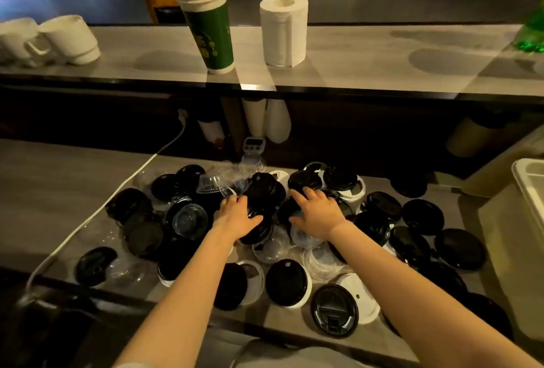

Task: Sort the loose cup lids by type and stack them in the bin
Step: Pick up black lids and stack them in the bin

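Observation:
A heap of loose cup lids covers the lower counter (53, 191): black lids (424, 216), white lids (357, 297) and clear plastic lids (188, 220), all mixed. My left hand (238, 214) grips a short stack of black lids (262, 191) in the middle of the heap, thumb on the near side. My right hand (316, 211) lies on black and clear lids just to the right of that stack, fingers spread and slightly bent. A pale bin (530, 179) shows at the right edge, mostly cut off.
A white cable (97, 211) runs along the heap's left side. The upper shelf carries white mugs (67, 39), a stack of green paper cups (209, 29) and a paper roll (284, 29). A small timer (253, 144) stands behind the lids.

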`<state>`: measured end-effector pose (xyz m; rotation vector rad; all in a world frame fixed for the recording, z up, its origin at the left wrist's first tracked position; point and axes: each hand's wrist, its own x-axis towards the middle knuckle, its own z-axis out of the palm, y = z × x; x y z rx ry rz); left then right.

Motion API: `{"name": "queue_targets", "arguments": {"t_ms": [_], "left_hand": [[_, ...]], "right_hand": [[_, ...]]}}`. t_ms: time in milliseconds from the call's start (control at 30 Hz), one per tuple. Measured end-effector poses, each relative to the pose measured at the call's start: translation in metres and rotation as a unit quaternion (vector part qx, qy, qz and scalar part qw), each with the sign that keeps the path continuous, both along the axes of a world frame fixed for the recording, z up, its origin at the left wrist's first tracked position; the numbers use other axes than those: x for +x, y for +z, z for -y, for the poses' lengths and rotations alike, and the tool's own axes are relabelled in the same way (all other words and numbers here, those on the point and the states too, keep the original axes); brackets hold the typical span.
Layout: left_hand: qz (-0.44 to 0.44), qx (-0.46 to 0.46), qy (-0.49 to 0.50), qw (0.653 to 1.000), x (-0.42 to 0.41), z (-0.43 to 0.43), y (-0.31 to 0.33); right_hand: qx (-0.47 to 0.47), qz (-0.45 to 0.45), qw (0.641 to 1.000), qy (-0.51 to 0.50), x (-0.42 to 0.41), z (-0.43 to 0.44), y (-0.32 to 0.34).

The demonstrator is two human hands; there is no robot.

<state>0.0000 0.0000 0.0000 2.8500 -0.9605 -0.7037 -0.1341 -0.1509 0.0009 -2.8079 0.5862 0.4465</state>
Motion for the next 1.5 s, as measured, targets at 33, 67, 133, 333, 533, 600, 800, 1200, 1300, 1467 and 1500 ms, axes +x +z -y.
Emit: {"name": "queue_targets", "arguments": {"t_ms": [33, 67, 133, 333, 533, 600, 800, 1200, 1300, 1467, 1500], "left_hand": [[-0.021, 0.015, 0.013, 1.0, 0.002, -0.002, -0.001], [-0.037, 0.022, 0.019, 0.999, 0.004, -0.003, -0.001], [-0.069, 0.032, 0.026, 0.997, 0.008, -0.006, -0.004], [-0.171, -0.024, 0.063, 0.983, 0.011, -0.01, -0.01], [-0.097, -0.035, 0.055, 0.993, 0.012, -0.009, -0.007], [-0.071, -0.037, 0.051, 0.996, 0.013, -0.01, -0.006], [0.038, -0.116, 0.069, 0.99, 0.012, -0.021, 0.012], [-0.057, -0.386, 0.161, 0.907, 0.0, -0.03, 0.07], [-0.118, -0.418, 0.149, 0.888, -0.009, -0.019, 0.075], [-0.191, -0.436, 0.081, 0.875, -0.035, 0.013, 0.087], [-0.199, -0.439, 0.062, 0.874, -0.043, 0.022, 0.09]], "right_hand": [[-0.005, 0.002, 1.0, 0.008, 0.004, 0.0, 0.001], [-0.011, 0.007, 1.0, 0.012, 0.008, 0.001, 0.002], [-0.019, 0.024, 0.999, 0.015, 0.016, 0.002, 0.004], [0.042, 0.063, 0.997, 0.024, 0.026, 0.008, 0.01], [0.166, 0.131, 0.977, -0.007, 0.021, 0.026, 0.033], [0.201, 0.174, 0.963, -0.034, 0.016, 0.027, 0.041], [0.282, 0.307, 0.897, -0.149, 0.004, 0.013, 0.057], [0.335, 0.401, 0.822, -0.228, -0.027, -0.007, 0.066], [0.334, 0.431, 0.798, -0.257, -0.047, -0.007, 0.075], [0.299, 0.463, 0.772, -0.316, -0.099, 0.005, 0.093], [0.293, 0.47, 0.765, -0.329, -0.112, 0.009, 0.097]]}}
